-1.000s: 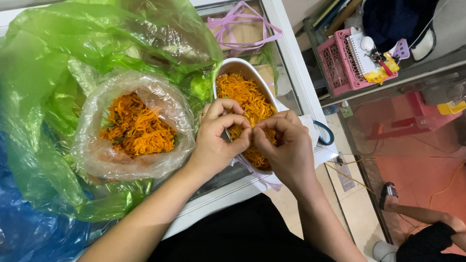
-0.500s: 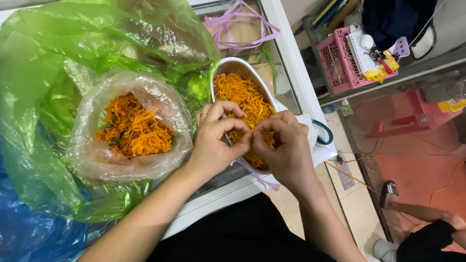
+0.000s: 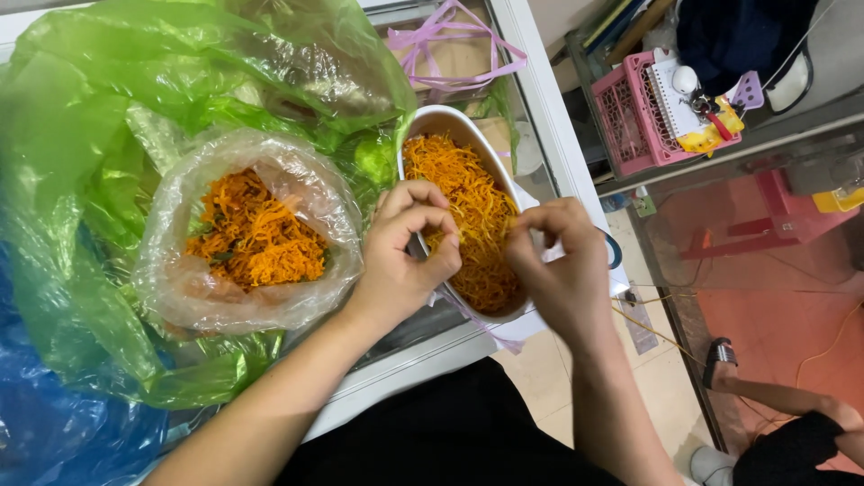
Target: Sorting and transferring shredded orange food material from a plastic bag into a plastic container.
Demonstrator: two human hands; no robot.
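Fingertips of both hands are pinching together over the orange shreds (image 3: 468, 211) lying in the white oval dish (image 3: 430, 121); whether either pinch is holding a strand I cannot tell. Spreading widest is the green plastic bag (image 3: 81, 135), with a blue bag (image 3: 45, 423) below it. Sitting on the green one is a clear bag (image 3: 180, 288) of more shreds. Beyond the counter, a pink basket (image 3: 630, 117) is standing. The left hand (image 3: 405, 252) is curling at the dish's near rim, the right hand (image 3: 558, 261) arching just beside it.

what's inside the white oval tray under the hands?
The white oval tray holds orange shredded strands heaped along its length. The left hand and right hand pinch strands over its near half, hiding what lies beneath them. The tray's bottom is covered.
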